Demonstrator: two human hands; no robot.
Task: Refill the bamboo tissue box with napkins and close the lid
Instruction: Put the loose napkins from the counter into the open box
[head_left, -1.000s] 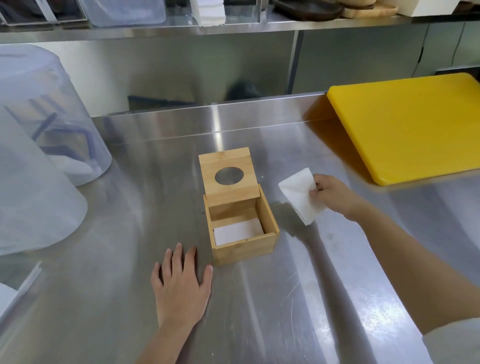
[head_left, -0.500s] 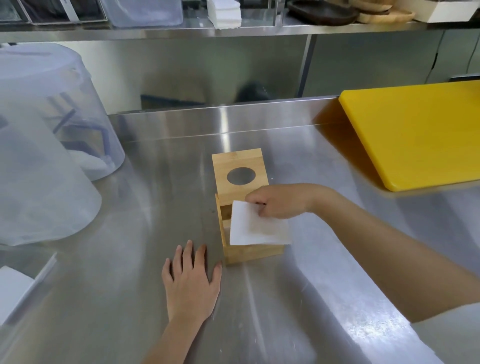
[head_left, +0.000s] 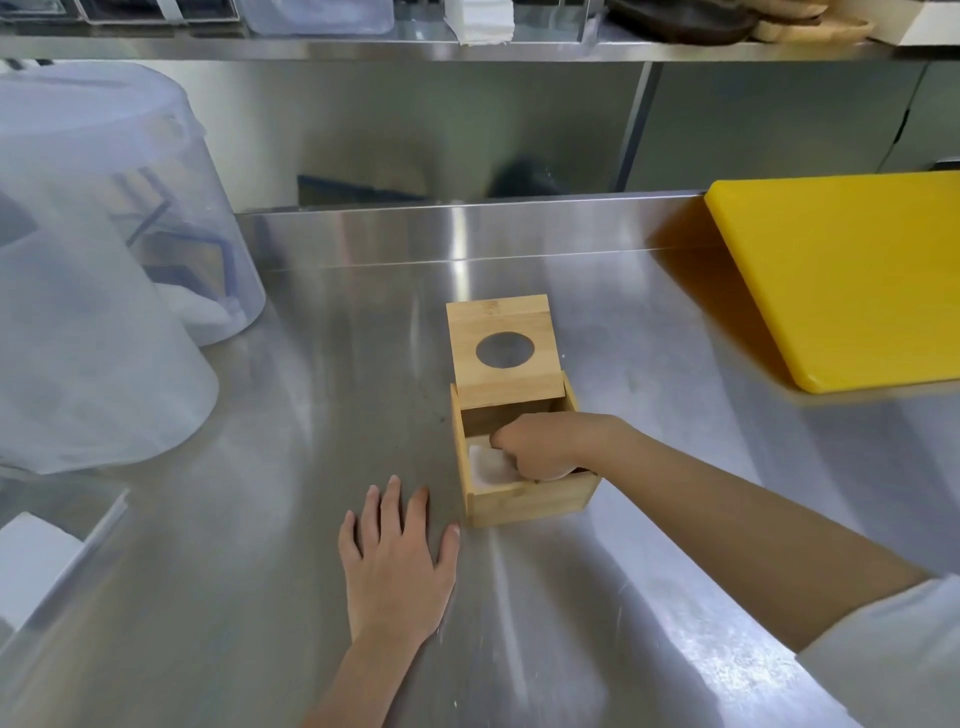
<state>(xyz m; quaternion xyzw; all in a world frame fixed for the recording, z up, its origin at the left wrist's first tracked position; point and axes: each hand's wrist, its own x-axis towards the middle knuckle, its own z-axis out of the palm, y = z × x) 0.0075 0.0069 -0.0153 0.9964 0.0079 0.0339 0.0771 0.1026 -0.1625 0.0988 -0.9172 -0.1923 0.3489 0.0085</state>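
Observation:
The bamboo tissue box (head_left: 530, 501) stands on the steel counter with its lid (head_left: 504, 353) tipped up and back, round hole showing. White napkins (head_left: 488, 467) lie inside. My right hand (head_left: 545, 447) reaches down into the box, its curled fingers on the top napkin; the box wall and the hand hide whether they still grip it. My left hand (head_left: 395, 561) lies flat on the counter just left of the box, fingers spread, holding nothing.
A yellow cutting board (head_left: 852, 275) lies at the right rear. Two large translucent plastic containers (head_left: 93, 291) stand at the left. A clear holder with white paper (head_left: 36, 566) sits at the lower left. A steel shelf (head_left: 467, 49) runs overhead.
My right hand carried a white napkin from the right of the box, over it, and down inside. The left hand stayed flat on the counter.

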